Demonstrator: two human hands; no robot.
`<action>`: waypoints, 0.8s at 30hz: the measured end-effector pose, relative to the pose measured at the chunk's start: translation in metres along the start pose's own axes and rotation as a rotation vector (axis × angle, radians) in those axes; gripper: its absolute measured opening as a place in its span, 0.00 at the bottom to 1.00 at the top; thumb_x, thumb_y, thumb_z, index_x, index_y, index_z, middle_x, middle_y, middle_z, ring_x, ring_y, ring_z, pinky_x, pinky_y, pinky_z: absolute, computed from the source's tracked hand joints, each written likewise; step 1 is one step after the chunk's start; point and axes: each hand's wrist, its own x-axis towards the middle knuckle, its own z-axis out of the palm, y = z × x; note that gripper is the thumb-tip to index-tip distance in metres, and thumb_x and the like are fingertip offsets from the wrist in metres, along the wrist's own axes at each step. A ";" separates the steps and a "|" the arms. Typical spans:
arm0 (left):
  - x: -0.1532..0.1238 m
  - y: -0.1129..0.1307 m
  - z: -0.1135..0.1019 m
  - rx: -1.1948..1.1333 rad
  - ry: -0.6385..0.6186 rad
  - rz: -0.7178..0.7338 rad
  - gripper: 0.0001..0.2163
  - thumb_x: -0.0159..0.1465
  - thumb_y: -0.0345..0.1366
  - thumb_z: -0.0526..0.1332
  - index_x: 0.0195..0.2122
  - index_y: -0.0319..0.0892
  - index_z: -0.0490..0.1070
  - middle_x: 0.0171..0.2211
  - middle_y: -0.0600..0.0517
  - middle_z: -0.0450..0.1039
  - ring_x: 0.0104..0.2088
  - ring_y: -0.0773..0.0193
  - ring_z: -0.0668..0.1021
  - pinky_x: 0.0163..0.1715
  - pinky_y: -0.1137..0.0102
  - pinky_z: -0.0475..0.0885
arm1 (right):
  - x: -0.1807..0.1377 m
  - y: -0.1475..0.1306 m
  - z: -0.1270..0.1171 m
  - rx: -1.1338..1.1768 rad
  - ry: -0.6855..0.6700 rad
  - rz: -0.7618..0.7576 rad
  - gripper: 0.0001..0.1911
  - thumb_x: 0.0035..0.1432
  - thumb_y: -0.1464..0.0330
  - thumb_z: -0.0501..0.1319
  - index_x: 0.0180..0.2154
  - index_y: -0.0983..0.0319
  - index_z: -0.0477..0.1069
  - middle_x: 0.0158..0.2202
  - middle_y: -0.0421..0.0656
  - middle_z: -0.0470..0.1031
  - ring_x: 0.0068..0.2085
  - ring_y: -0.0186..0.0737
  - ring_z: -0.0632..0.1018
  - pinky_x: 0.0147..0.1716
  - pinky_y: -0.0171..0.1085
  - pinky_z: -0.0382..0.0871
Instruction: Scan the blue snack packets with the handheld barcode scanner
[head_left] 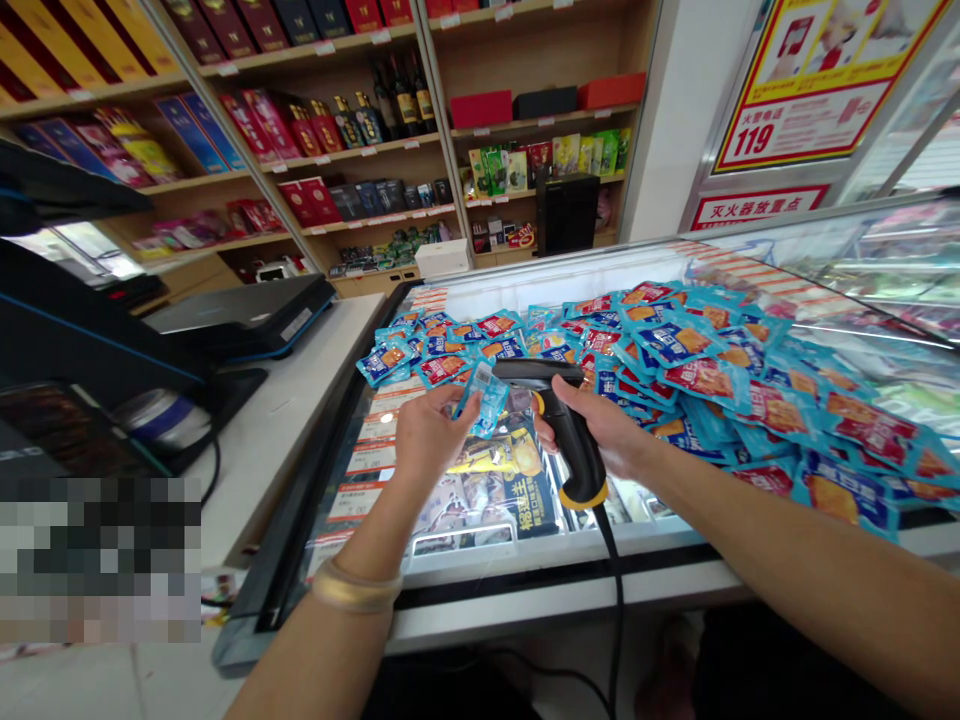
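Left hand (429, 432) pinches a packet (491, 405) — keep its barcode (482, 376) flat, facing the scanner (576, 450) the right hand (606, 428) grips.

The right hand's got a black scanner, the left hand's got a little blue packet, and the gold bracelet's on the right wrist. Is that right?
Not quite: the head view shows the gold bracelet on the left wrist. The right hand does hold the black scanner, and the left hand the little blue packet.
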 end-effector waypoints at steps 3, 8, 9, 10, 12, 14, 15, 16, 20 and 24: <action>0.001 0.000 0.000 0.002 0.000 0.002 0.14 0.56 0.47 0.60 0.27 0.43 0.79 0.14 0.57 0.63 0.17 0.69 0.66 0.20 0.73 0.55 | 0.001 0.001 -0.001 -0.007 -0.015 0.003 0.26 0.46 0.46 0.66 0.29 0.63 0.68 0.19 0.39 0.69 0.21 0.32 0.67 0.24 0.33 0.60; 0.000 -0.002 0.001 0.022 0.026 0.042 0.13 0.56 0.46 0.61 0.25 0.42 0.78 0.13 0.57 0.62 0.16 0.70 0.65 0.19 0.73 0.55 | 0.004 0.006 -0.002 0.028 -0.010 0.015 0.26 0.46 0.46 0.66 0.29 0.63 0.69 0.19 0.38 0.68 0.21 0.31 0.68 0.24 0.32 0.61; 0.000 -0.004 0.001 0.019 0.033 0.060 0.14 0.57 0.46 0.60 0.25 0.42 0.78 0.13 0.58 0.62 0.15 0.70 0.65 0.19 0.74 0.56 | 0.004 0.006 -0.002 0.037 -0.008 0.015 0.26 0.46 0.46 0.66 0.30 0.63 0.69 0.19 0.38 0.68 0.21 0.31 0.68 0.24 0.32 0.61; 0.000 -0.006 0.002 0.005 0.035 0.079 0.14 0.58 0.46 0.60 0.26 0.43 0.78 0.13 0.58 0.63 0.15 0.70 0.66 0.19 0.74 0.57 | 0.004 0.005 -0.002 0.046 -0.008 0.011 0.26 0.46 0.46 0.66 0.30 0.63 0.69 0.19 0.38 0.68 0.21 0.31 0.68 0.24 0.32 0.61; 0.002 -0.008 0.003 -0.044 0.035 0.126 0.14 0.60 0.46 0.58 0.29 0.43 0.79 0.15 0.57 0.67 0.16 0.69 0.70 0.19 0.74 0.61 | 0.003 0.001 -0.001 0.078 -0.009 -0.007 0.26 0.46 0.47 0.66 0.30 0.63 0.69 0.20 0.38 0.68 0.22 0.31 0.67 0.24 0.32 0.62; 0.007 -0.008 0.004 -0.083 0.045 0.185 0.15 0.62 0.46 0.57 0.34 0.43 0.79 0.20 0.55 0.74 0.19 0.67 0.75 0.21 0.75 0.65 | 0.000 -0.008 -0.001 0.125 -0.012 -0.048 0.25 0.46 0.47 0.66 0.29 0.63 0.69 0.20 0.38 0.68 0.22 0.31 0.67 0.25 0.32 0.62; 0.011 -0.005 0.004 -0.087 0.056 0.222 0.15 0.63 0.45 0.56 0.37 0.43 0.79 0.24 0.53 0.77 0.22 0.66 0.77 0.22 0.74 0.67 | -0.003 -0.015 -0.002 0.148 -0.011 -0.076 0.25 0.47 0.47 0.66 0.29 0.63 0.68 0.20 0.38 0.68 0.23 0.31 0.67 0.25 0.32 0.63; 0.015 0.001 0.005 -0.078 0.070 0.262 0.15 0.63 0.45 0.56 0.39 0.43 0.79 0.27 0.52 0.79 0.23 0.65 0.79 0.23 0.74 0.68 | -0.007 -0.022 -0.004 0.167 -0.006 -0.110 0.24 0.47 0.47 0.65 0.29 0.63 0.68 0.21 0.39 0.67 0.23 0.32 0.67 0.25 0.32 0.63; 0.033 0.045 0.015 0.023 0.107 0.416 0.15 0.65 0.42 0.55 0.43 0.43 0.78 0.35 0.48 0.81 0.30 0.62 0.81 0.31 0.71 0.72 | -0.031 -0.055 -0.022 0.178 0.068 -0.261 0.22 0.53 0.48 0.61 0.29 0.61 0.67 0.21 0.39 0.66 0.23 0.33 0.66 0.24 0.34 0.64; 0.043 0.107 0.042 0.136 0.027 0.538 0.15 0.68 0.40 0.53 0.47 0.45 0.77 0.40 0.48 0.81 0.37 0.61 0.81 0.35 0.70 0.72 | -0.062 -0.082 -0.052 0.133 0.240 -0.347 0.21 0.56 0.48 0.58 0.30 0.60 0.67 0.22 0.39 0.63 0.22 0.35 0.64 0.22 0.35 0.62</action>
